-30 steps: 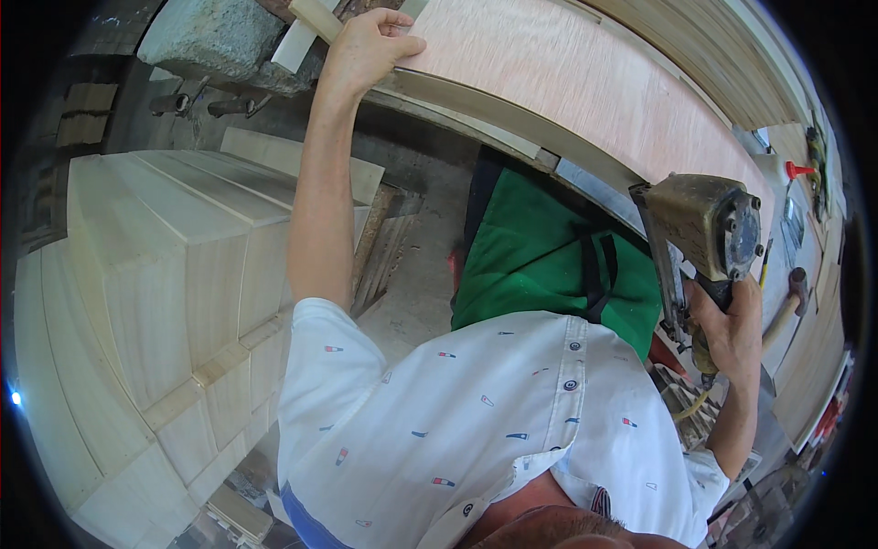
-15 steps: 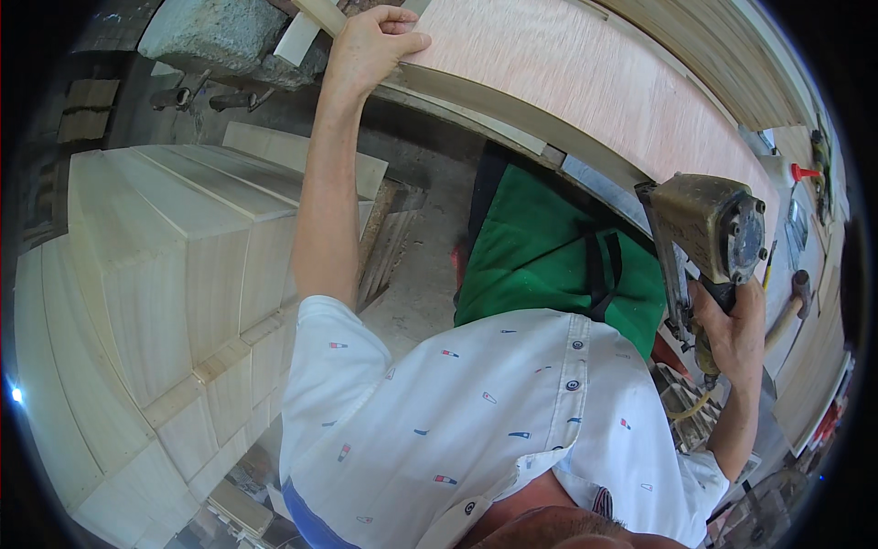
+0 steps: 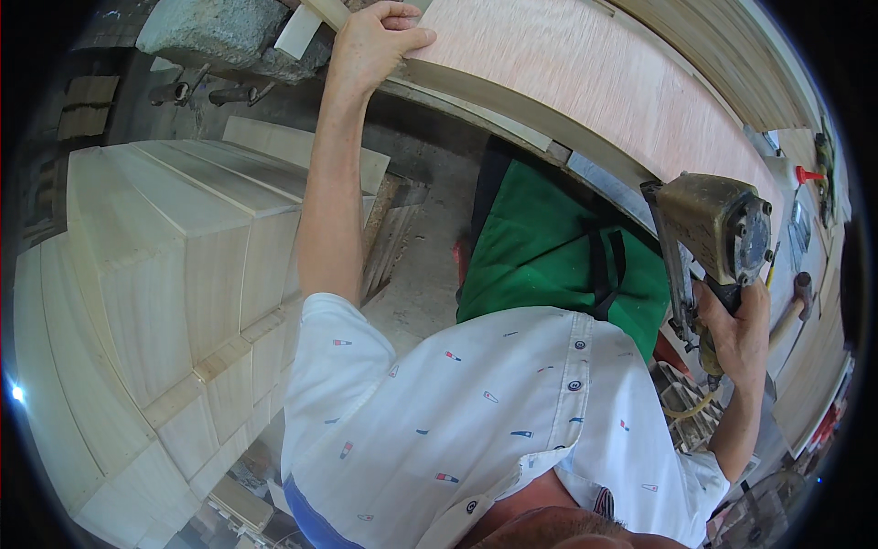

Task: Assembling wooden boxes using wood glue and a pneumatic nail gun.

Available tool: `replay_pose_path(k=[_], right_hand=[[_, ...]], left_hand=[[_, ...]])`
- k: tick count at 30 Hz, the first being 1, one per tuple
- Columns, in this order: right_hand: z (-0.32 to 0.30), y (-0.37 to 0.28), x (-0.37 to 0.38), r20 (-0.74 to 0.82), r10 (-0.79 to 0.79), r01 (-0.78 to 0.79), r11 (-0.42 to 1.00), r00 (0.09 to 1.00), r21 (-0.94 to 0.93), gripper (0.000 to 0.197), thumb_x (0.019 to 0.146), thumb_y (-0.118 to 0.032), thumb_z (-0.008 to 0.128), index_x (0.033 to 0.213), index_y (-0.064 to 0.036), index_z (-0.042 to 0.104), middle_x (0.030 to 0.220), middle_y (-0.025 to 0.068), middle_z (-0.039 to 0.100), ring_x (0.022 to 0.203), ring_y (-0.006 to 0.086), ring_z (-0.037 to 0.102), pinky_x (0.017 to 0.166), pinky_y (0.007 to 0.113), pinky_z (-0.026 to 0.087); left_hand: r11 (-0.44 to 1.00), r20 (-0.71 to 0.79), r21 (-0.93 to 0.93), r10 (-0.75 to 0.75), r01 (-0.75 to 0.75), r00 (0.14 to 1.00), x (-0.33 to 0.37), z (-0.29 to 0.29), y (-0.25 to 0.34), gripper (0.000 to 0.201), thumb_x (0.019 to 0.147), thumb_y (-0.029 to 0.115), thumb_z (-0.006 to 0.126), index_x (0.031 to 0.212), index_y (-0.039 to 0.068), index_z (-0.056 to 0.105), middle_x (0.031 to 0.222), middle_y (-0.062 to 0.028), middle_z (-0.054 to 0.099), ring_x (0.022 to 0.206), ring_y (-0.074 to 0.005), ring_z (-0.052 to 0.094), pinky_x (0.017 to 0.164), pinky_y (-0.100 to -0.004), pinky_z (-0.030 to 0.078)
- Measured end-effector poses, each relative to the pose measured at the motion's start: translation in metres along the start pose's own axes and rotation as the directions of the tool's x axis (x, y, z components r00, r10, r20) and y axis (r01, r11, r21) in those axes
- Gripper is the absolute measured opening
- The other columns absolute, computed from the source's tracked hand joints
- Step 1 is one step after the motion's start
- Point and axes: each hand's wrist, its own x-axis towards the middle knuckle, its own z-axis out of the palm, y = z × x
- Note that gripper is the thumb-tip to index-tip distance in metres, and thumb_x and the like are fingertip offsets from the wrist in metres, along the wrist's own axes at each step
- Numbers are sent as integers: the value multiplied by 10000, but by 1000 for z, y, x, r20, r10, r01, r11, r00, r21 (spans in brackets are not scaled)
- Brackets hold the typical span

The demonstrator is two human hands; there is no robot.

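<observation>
My left hand [image 3: 373, 44] is at the left end of a long, thin-faced wooden panel [image 3: 558, 78], its thumb on the near corner and its fingers bent round the end. The panel lies flat on the bench, with a board edge [image 3: 512, 108] along its near side. In my right hand [image 3: 737, 334] is a worn, bronze-coloured nail gun [image 3: 709, 224], gripped by its handle. Its nose rests near or at the panel's near edge; whether it touches is unclear. A yellowish air hose [image 3: 692, 409] runs from the bottom of the handle.
Stacked pale wooden boxes [image 3: 137, 302] stand at my left. A hammer [image 3: 802, 295], a red-tipped bottle [image 3: 805, 174] and other tools lie on the right of the bench. More boards [image 3: 713, 55] are stacked beyond the panel. A rough concrete block [image 3: 210, 37] sits at the far left.
Hardly anything differs. Both hands keep their grips, and the whole picture has shifted very slightly.
</observation>
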Motion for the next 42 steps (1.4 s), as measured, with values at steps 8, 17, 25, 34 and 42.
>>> replay_pose_path(k=[8,17,25,34,42], right_hand=[[-17,-4,1,44,109,-113,989,993,91,223,821,-83,669,968,46,563,781,83,615,632,125,544,591,268,455],[-13,-114,83,48,-101,95,990,994,107,280,792,-206,682,924,16,576,674,38,559,555,100,540,489,242,402],[38,-170,164,306,-312,298,950,899,94,300,840,-225,635,971,36,562,661,33,544,544,82,549,481,234,437],[62,-184,178,309,-331,344,939,892,11,344,845,-263,631,978,46,561,614,39,543,505,85,560,452,225,464],[61,-190,179,300,-341,354,935,891,10,325,848,-246,631,987,38,559,613,38,541,499,88,555,450,221,451]], left_hand=[[992,53,-123,-23,30,998,4,-3,-11,406,756,157,719,1096,-38,614,945,-97,641,861,-173,613,771,-292,497],[911,123,-406,136,-75,983,25,-4,-76,403,764,183,762,1131,60,651,926,-16,615,862,-106,589,764,-236,488],[919,224,-383,1,87,975,28,-1,-76,472,800,240,742,1220,80,595,1030,2,608,945,-110,582,840,-274,467],[892,211,-448,37,63,977,24,2,-75,218,879,165,640,1051,32,638,989,-23,648,937,-133,616,829,-291,519],[879,160,-475,42,39,986,23,3,-76,192,843,166,697,1022,101,721,895,-12,703,853,-105,653,750,-278,537]])
